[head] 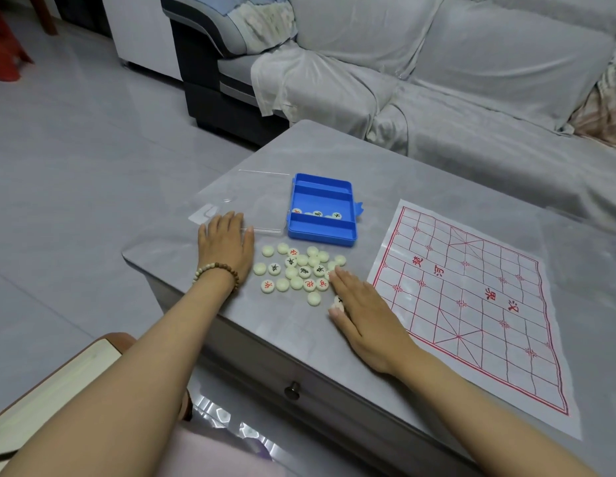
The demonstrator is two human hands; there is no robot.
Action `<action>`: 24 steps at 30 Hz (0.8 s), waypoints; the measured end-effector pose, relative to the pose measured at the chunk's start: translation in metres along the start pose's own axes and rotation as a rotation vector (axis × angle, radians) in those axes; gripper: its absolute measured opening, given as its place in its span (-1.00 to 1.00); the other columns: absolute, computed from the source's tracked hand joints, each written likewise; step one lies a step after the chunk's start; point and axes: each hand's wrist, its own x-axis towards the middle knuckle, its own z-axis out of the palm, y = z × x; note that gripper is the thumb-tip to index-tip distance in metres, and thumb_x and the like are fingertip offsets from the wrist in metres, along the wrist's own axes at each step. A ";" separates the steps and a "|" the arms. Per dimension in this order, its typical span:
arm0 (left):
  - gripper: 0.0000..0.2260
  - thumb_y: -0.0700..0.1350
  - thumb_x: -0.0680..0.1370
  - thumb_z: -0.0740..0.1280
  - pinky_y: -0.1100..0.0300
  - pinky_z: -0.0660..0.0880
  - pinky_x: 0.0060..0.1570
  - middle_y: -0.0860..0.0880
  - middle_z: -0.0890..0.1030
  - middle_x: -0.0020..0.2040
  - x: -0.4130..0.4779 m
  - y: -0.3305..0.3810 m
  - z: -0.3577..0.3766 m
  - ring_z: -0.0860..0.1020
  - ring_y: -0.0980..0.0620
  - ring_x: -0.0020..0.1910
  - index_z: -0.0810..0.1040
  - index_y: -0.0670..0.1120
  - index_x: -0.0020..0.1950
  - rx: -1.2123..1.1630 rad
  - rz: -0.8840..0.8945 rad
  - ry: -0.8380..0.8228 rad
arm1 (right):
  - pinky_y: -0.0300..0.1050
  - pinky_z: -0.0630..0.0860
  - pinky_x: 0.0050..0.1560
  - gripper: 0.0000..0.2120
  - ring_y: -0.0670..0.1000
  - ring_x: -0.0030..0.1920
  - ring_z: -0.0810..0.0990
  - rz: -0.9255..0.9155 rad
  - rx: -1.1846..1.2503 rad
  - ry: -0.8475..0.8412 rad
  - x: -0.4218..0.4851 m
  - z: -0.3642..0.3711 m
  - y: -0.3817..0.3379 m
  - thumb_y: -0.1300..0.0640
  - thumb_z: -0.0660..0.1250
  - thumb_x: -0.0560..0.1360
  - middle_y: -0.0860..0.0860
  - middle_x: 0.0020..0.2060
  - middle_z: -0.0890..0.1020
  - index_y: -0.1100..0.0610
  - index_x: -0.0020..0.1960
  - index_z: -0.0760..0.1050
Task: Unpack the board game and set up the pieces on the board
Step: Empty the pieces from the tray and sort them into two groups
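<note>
The pieces [299, 270] lay tipped out in a loose pile on the worktop [334, 156], probably for sorting; a few remained in the blue box [322, 232] at 12 o'clock. The left hand [227, 246] rested flat at the pile's 9 o'clock, holding nothing. The right hand [361, 311] lay flat at 4 o'clock, fingertips touching the pile. The board [471, 297] lay spread at 3 o'clock, ready for them.

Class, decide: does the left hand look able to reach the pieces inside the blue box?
Probably yes. The left hand lies flat near the open blue box, whose pieces sit uncovered; only the flat clear lid lies between.
</note>
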 end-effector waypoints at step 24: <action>-0.55 0.03 0.64 -0.06 -0.03 -0.14 0.47 -0.05 0.13 0.53 0.001 0.003 -0.006 0.00 -0.05 0.52 0.12 -0.07 0.51 -0.020 -0.025 -0.065 | -0.15 -0.37 0.47 -0.21 -0.17 0.48 -0.34 -0.026 -0.103 -0.089 0.037 0.007 -0.029 -0.39 -0.33 0.40 -0.16 0.50 -0.25 -0.03 0.53 -0.27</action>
